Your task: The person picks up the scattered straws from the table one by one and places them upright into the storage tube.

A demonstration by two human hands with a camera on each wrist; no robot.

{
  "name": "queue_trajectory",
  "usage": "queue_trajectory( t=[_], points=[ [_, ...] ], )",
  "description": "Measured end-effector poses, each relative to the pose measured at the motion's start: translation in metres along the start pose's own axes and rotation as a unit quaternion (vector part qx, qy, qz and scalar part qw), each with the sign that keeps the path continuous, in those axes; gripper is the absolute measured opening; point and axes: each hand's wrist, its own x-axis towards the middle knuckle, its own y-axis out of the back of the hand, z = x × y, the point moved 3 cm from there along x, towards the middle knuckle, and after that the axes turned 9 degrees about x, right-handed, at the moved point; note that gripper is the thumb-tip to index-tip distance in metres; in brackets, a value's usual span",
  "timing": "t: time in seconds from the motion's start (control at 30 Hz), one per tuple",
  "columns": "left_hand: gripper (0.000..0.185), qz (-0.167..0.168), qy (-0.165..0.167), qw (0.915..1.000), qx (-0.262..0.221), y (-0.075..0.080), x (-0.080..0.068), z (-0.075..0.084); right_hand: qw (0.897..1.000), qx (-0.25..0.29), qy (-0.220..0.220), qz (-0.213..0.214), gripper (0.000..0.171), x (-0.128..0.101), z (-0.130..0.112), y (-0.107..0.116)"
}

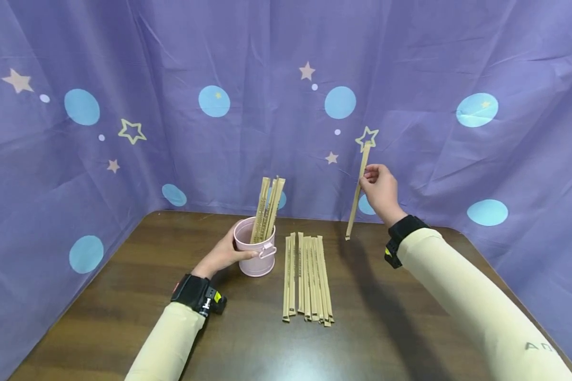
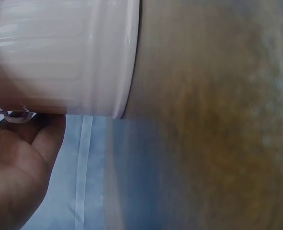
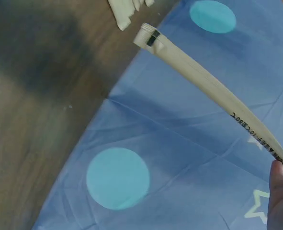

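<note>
the left hand [image 1: 221, 255] wraps the near-left side of a small pink ribbed metal bucket [image 1: 255, 254], probably to keep it from tipping, as several paper-wrapped chopstick sleeves [image 1: 267, 209] stand leaning inside it. the right hand [image 1: 381, 191] pinches one long tan paper-wrapped sleeve [image 1: 358, 193] near its upper part, so it hangs almost upright above the far right of the dark wooden counter [image 1: 124, 296]. a row of similar tan sleeves [image 1: 307, 279] lies flat just right of the bucket, within reach of both hands. the left wrist view is blurred and shows only the bucket's wall and a palm; the print on the sleeves is unreadable.
</note>
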Motion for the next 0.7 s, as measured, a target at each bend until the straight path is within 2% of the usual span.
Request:
queue_trajectory(
  t=[0.13, 0.27, 0.43, 0.7],
  points=[
    [0.093, -0.004, 0.004, 1.0000, -0.003, -0.002, -0.001, -0.001, 1.000, 0.012, 0.012, 0.020, 0.036, 0.005, -0.007, 0.002],
    [0.091, -0.010, 0.029, 0.9995, -0.012, -0.003, -0.002, -0.002, 1.000, 0.019, 0.017, 0.014, 0.035, 0.003, -0.014, -0.006],
    [0.089, -0.012, 0.032, 0.9992, -0.021, -0.003, -0.005, -0.005, 0.999, 0.044, 0.020, -0.008, 0.034, -0.004, -0.030, -0.030],
    [0.090, -0.010, 0.027, 0.9990, -0.034, -0.002, -0.002, 0.002, 0.991, 0.118, 0.066, -0.021, 0.029, -0.011, -0.074, -0.071]
  ],
)
